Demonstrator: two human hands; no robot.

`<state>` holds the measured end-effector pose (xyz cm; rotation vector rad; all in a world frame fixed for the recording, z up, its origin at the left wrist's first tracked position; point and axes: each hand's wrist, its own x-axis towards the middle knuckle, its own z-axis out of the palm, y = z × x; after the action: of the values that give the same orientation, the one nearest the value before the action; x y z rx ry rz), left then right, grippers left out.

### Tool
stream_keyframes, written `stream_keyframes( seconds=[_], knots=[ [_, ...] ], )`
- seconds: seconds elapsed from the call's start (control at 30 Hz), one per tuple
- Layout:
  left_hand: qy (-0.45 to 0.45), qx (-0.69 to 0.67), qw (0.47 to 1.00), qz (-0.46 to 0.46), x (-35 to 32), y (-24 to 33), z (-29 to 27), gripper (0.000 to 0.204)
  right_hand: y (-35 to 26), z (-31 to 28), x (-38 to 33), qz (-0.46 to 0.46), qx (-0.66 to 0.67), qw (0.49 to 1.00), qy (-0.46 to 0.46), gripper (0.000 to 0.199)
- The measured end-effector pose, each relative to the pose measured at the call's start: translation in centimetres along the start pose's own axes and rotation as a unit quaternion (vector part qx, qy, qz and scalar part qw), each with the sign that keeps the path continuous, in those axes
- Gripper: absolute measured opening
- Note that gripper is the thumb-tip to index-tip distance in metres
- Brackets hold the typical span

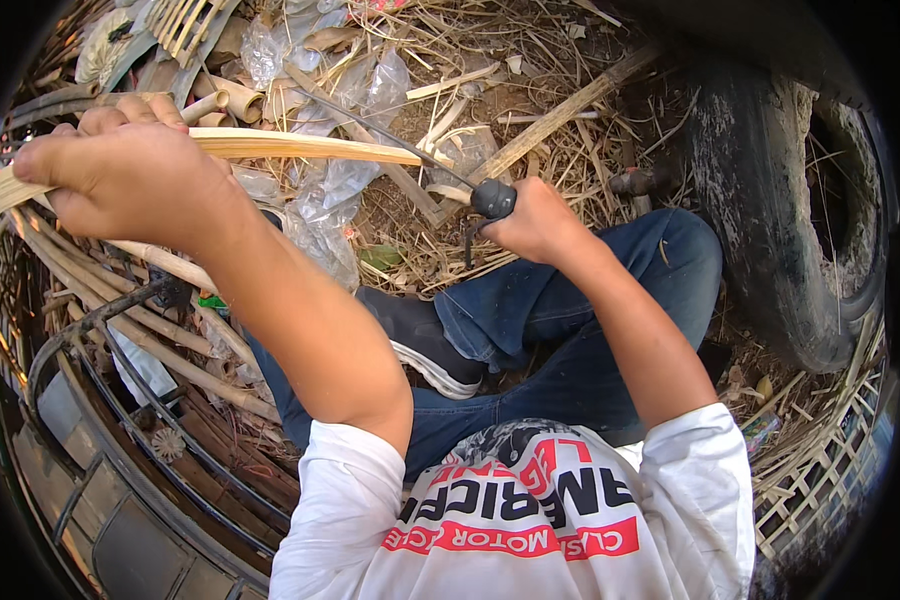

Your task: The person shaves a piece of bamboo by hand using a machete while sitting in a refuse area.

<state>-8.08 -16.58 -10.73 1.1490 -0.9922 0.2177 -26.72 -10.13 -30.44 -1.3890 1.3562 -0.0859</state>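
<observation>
The left hand (120, 175) is closed around a pale bamboo strip (300, 147). The right hand (535, 222) grips the dark handle of a knife (493, 198), whose thin blade reaches up toward the strip.

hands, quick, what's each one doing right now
Left hand: closed around a pale bamboo strip.
Right hand: closed on the dark handle of a long thin blade that reaches up to the strip.

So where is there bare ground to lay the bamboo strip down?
Hardly any. The one barer patch is dirt between the right hand and the tyre, strewn with straw. Left of the left hand, bamboo sticks and plastic wrap crowd everything.
</observation>
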Motion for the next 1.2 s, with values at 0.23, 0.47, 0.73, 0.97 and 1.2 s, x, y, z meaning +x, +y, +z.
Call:
stream_keyframes(
  seconds=[0.23, 0.47, 0.73, 0.97, 1.2],
  knots=[
    [0.065, 0.107, 0.983, 0.137, 2.7, 0.1, -2.5, 0.036, -5.1, -0.8, -2.1, -0.116, -0.016, 0.991, 0.060, 0.034],
    [0.004, -0.032, 0.997, 0.067, 1.3, 3.1, -2.2, 0.039, -3.5, -1.9, -1.9, -0.057, -0.015, 0.998, 0.034, 0.037],
    [0.061, -0.101, 0.990, -0.079, -3.7, 2.6, 1.1, 0.042, 1.1, 0.7, -0.3, -0.016, 0.000, 0.999, 0.031, 0.044],
    [-0.070, -0.064, 0.993, -0.067, -1.0, -0.5, -1.2, 0.045, 0.5, 0.9, 0.6, -0.017, -0.023, 0.998, 0.057, 0.039],
    [-0.029, -0.070, 0.996, -0.048, -0.2, 2.6, -2.6, 0.043, 0.1, 0.7, -0.9, -0.041, 0.021, 0.998, 0.041, 0.037]
  ],
)
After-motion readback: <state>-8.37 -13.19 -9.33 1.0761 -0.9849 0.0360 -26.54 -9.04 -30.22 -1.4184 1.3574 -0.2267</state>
